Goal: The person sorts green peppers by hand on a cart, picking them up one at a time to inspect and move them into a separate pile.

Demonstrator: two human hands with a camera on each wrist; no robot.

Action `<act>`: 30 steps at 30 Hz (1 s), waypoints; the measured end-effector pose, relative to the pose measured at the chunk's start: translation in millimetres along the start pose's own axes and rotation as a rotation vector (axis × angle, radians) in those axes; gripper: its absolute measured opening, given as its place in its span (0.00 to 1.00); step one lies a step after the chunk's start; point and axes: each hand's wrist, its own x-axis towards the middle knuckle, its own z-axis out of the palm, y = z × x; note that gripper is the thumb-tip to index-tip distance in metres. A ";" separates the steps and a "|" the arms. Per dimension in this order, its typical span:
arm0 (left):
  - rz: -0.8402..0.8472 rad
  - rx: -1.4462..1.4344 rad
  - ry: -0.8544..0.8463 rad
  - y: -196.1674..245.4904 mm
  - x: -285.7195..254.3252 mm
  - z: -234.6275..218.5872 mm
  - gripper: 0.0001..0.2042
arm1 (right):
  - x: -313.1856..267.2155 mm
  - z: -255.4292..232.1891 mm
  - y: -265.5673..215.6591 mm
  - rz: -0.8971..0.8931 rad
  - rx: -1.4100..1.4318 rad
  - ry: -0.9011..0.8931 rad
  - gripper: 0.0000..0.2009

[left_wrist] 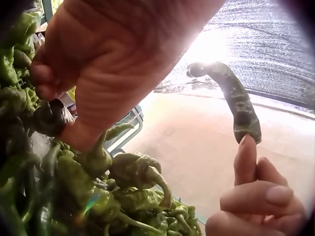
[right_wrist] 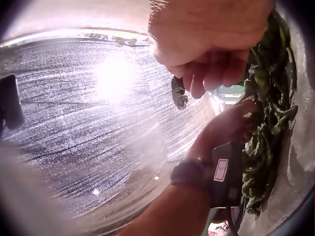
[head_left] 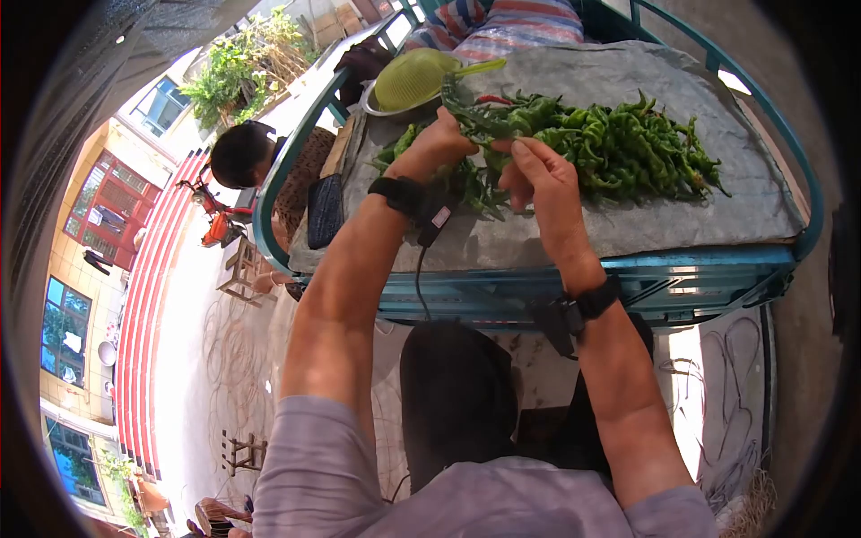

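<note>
Several long green chili peppers (head_left: 619, 148) lie heaped on a grey cloth (head_left: 717, 99) over a cart bed. My right hand (head_left: 543, 175) pinches one long, curved green pepper (left_wrist: 238, 98) by its end, between thumb and fingertips. That pepper stands up from the fingers in the left wrist view. In the head view, my left hand (head_left: 439, 143) is at the near left part of the heap, fingers bent. Its thumb and fingers close around a dark green pepper (left_wrist: 49, 118) in the left wrist view. Part of that pepper is hidden by the hand.
A yellow-green strainer (head_left: 417, 79) sits on a metal bowl at the bed's back left. A dark phone-like slab (head_left: 325, 211) lies at the left edge. Teal rails (head_left: 762, 99) enclose the bed. Another person (head_left: 242, 157) is beside the cart's left side.
</note>
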 end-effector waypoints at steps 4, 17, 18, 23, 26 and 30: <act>-0.292 0.015 0.070 -47.0 14.3 -15.2 0.25 | 0.9 2.0 3.6 0.010 0.001 -0.058 0.14; -0.449 -0.553 0.310 -0.9 -58.2 -53.1 0.12 | -5.8 1.3 25.0 0.227 -0.608 0.112 0.17; -0.424 -0.538 0.255 2.3 -59.4 -54.4 0.13 | -7.2 1.7 20.5 0.214 -0.731 0.116 0.18; -0.382 -0.447 0.168 19.0 -53.6 -46.5 0.20 | -9.8 5.3 12.5 0.021 -1.103 0.160 0.19; -0.319 -0.459 0.111 30.9 -51.0 -41.9 0.23 | -13.2 13.1 15.4 -0.186 -0.954 0.092 0.15; -0.334 -0.310 0.129 28.8 -43.0 -32.5 0.23 | -13.6 18.7 32.7 -0.268 -0.968 0.116 0.11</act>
